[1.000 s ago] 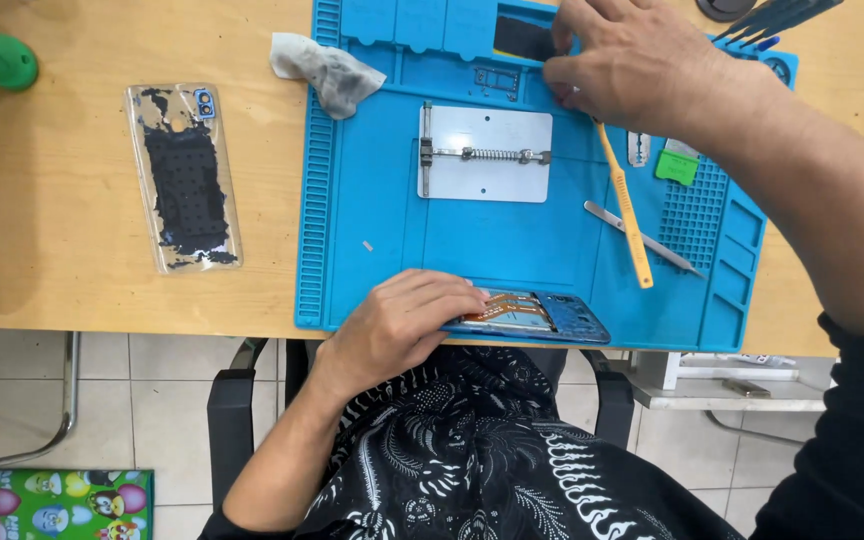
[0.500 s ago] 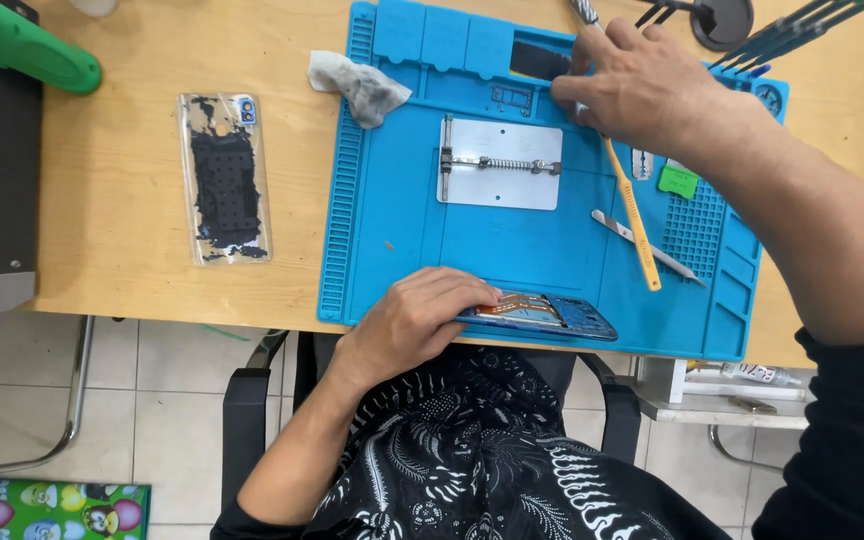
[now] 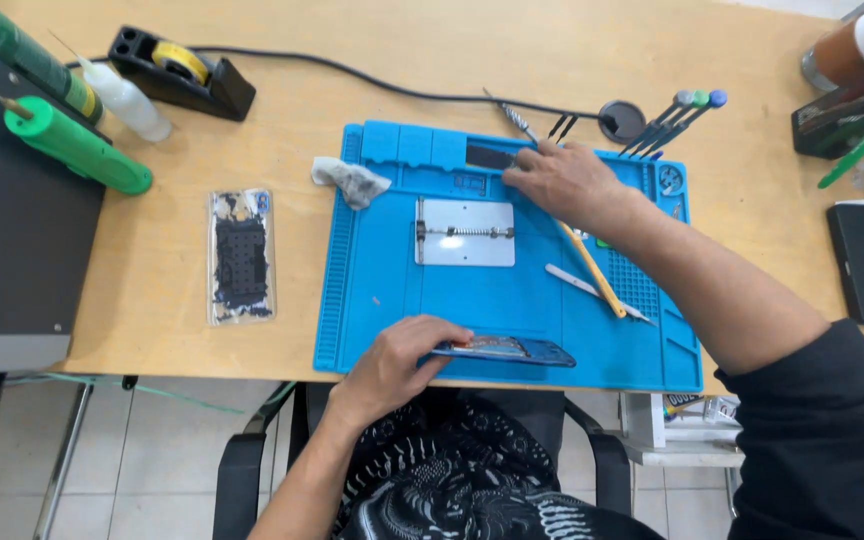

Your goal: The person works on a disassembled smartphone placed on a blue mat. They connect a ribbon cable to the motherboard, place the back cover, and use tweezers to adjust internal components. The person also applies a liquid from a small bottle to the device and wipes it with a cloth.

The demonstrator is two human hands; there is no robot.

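My left hand (image 3: 397, 358) rests at the near edge of the blue mat (image 3: 382, 290), fingers curled down onto the left end of the opened phone (image 3: 504, 350), pressing it flat against the mat. It is a hold from above, not a full clamp around the body. My right hand (image 3: 562, 180) is stretched to the far side of the mat, fingertips together over the small trays beside a dark rectangle (image 3: 490, 157). I cannot tell if it pinches something small there, because the fingers hide the spot.

I judge the step as fetching a small part or tool from the far trays while the phone is kept steady. The next move calls for a fine pinch and a careful way back to the phone, which lies near me, without brushing the yellow pry tool (image 3: 592, 270) or the tweezers (image 3: 592, 292) that lie between. The metal clamp plate (image 3: 465, 232) sits in the middle of the mat. The removed back cover (image 3: 241, 256) lies on the table, left of the mat, with a crumpled wipe (image 3: 349, 181) at the mat's far left corner.
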